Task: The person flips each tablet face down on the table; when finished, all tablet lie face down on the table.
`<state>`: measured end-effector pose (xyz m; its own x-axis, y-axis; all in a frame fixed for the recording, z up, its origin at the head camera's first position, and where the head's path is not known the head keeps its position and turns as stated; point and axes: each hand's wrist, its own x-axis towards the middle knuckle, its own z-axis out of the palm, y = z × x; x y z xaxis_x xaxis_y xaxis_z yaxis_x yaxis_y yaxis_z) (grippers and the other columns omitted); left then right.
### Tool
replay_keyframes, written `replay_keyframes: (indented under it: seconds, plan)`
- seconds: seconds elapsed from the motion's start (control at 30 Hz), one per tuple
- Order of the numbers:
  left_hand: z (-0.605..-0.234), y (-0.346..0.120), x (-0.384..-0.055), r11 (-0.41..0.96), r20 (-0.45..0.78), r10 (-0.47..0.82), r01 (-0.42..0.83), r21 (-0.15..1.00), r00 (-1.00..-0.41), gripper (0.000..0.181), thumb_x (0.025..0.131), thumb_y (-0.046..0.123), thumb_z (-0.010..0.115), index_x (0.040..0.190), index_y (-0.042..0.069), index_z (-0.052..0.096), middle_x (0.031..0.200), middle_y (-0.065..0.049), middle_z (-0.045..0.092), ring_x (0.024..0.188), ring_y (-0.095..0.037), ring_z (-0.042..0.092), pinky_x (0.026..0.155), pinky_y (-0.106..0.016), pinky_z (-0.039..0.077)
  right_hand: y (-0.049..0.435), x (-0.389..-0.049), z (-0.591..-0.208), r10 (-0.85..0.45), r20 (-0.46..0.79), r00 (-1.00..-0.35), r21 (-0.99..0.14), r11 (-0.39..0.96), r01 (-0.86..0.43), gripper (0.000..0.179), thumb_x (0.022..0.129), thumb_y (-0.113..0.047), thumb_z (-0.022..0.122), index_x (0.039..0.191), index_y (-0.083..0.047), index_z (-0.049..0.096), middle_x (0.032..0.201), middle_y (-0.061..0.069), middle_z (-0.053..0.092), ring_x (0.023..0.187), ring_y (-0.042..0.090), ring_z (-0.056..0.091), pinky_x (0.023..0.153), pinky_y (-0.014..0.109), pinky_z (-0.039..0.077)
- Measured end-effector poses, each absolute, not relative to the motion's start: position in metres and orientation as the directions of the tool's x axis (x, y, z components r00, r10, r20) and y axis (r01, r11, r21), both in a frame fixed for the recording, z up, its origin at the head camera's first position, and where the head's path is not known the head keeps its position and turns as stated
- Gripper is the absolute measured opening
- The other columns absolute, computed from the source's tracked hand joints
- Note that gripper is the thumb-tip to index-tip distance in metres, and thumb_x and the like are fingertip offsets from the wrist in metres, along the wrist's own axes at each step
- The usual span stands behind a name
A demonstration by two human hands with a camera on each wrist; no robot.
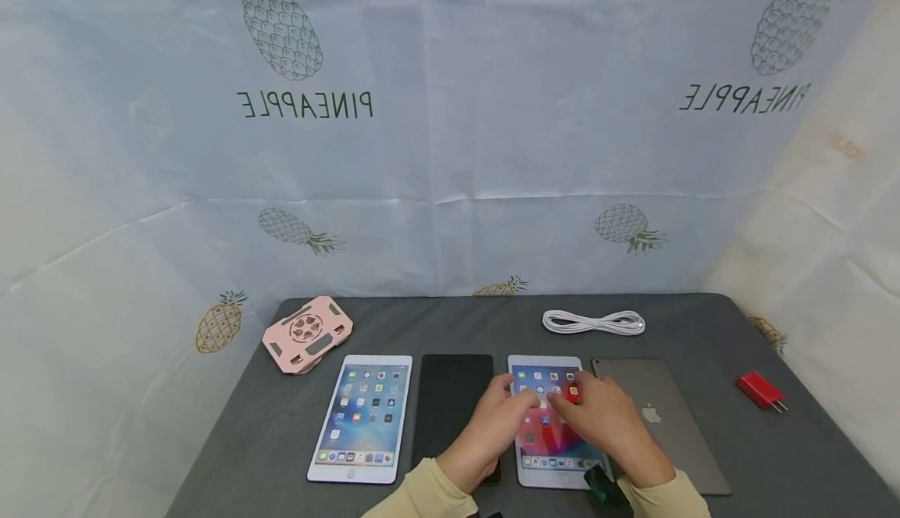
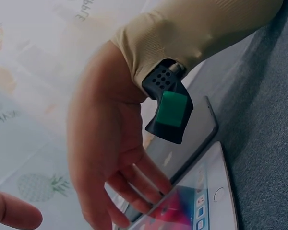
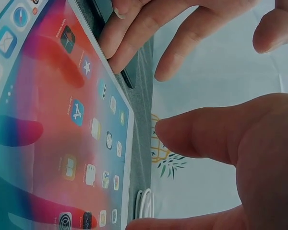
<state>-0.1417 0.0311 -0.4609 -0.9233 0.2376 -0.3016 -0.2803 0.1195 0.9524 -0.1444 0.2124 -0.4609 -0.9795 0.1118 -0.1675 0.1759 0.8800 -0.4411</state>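
Both hands are over a white tablet point(image 1: 555, 471) with a lit red-and-blue screen of app icons. My left hand point(image 1: 495, 416) reaches in from the left, and its fingertips point(image 3: 116, 61) rest right at the tablet's left edge. From the other side comes my right hand point(image 1: 615, 420), its fingers point(image 2: 153, 175) extended down by the right edge. Both thumbs are raised above the screen with a gap between them. A black tablet point(image 1: 450, 401) lies partly under the left forearm. Partly covered by the right hand is a grey tablet point(image 1: 678, 416), its logo side up.
Farther left lies another white tablet point(image 1: 362, 416) with a lit blue screen. Behind it is a pink case point(image 1: 309, 334). A coiled white cable point(image 1: 594, 323) lies at the back, and a red plug adapter point(image 1: 759, 390) at the right of the grey table point(image 1: 239, 455).
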Motion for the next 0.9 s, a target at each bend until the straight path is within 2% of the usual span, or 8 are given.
replay_keyframes:
  seconds: [0.23,0.4,0.6,0.67,0.77,0.9]
  plan:
    - [-0.460,0.029,-0.145,0.107,-0.315,0.235,-0.297,0.949,-0.920,0.081,0.091,0.030,0.068,0.157,-0.008,0.039,0.149,-0.023,0.054,0.130,-0.038,0.056,0.116,-0.069,0.045,0.215,-0.146,-0.462,0.110,-0.191,-0.975,-0.441,0.878,0.186,0.071,0.091,-0.050,0.079,0.135,0.005,0.067,0.119,0.023,0.072,0.109,0.043,0.066,0.080,0.062,0.063]
    - [-0.458,0.027,-0.146,0.096,-0.301,0.211,-0.287,0.953,-0.930,0.079,0.091,0.028,0.068,0.155,-0.008,0.042,0.149,-0.023,0.055,0.130,-0.038,0.056,0.116,-0.067,0.046,0.213,-0.146,-0.462,0.106,-0.200,-0.974,-0.454,0.871,0.188,0.073,0.091,-0.050,0.079,0.137,0.005,0.065,0.121,0.025,0.071,0.110,0.045,0.066,0.079,0.062,0.064]
    - [-0.453,0.024,-0.146,0.080,-0.279,0.200,-0.268,0.960,-0.939,0.078,0.090,0.027,0.068,0.156,-0.007,0.042,0.157,-0.028,0.049,0.136,-0.043,0.051,0.117,-0.071,0.042,0.208,-0.147,-0.462,0.095,-0.172,-0.980,-0.482,0.860,0.168,0.065,0.093,-0.046,0.078,0.136,0.002,0.068,0.123,0.022,0.074,0.113,0.041,0.066,0.086,0.064,0.062]
    - [-0.452,0.023,-0.145,0.078,-0.274,0.202,-0.263,0.962,-0.940,0.077,0.091,0.027,0.068,0.156,-0.007,0.043,0.156,-0.027,0.049,0.137,-0.044,0.051,0.117,-0.072,0.042,0.207,-0.147,-0.462,0.094,-0.168,-0.981,-0.493,0.854,0.166,0.064,0.093,-0.045,0.077,0.136,0.002,0.069,0.121,0.021,0.075,0.111,0.040,0.066,0.084,0.061,0.063]
    - [-0.449,0.021,-0.145,0.070,-0.263,0.208,-0.253,0.965,-0.942,0.076,0.092,0.027,0.067,0.155,-0.007,0.043,0.154,-0.026,0.051,0.137,-0.044,0.051,0.117,-0.072,0.041,0.206,-0.146,-0.462,0.099,-0.171,-0.980,-0.505,0.846,0.173,0.068,0.093,-0.049,0.077,0.137,0.001,0.068,0.118,0.020,0.074,0.109,0.039,0.066,0.081,0.059,0.064]
    - [-0.444,0.019,-0.144,0.052,-0.261,0.225,-0.256,0.965,-0.939,0.077,0.092,0.028,0.067,0.157,-0.006,0.042,0.156,-0.025,0.051,0.140,-0.045,0.050,0.119,-0.073,0.039,0.204,-0.146,-0.461,0.113,-0.195,-0.974,-0.503,0.841,0.198,0.088,0.089,-0.067,0.074,0.142,0.003,0.064,0.122,0.024,0.073,0.110,0.041,0.068,0.081,0.059,0.064]
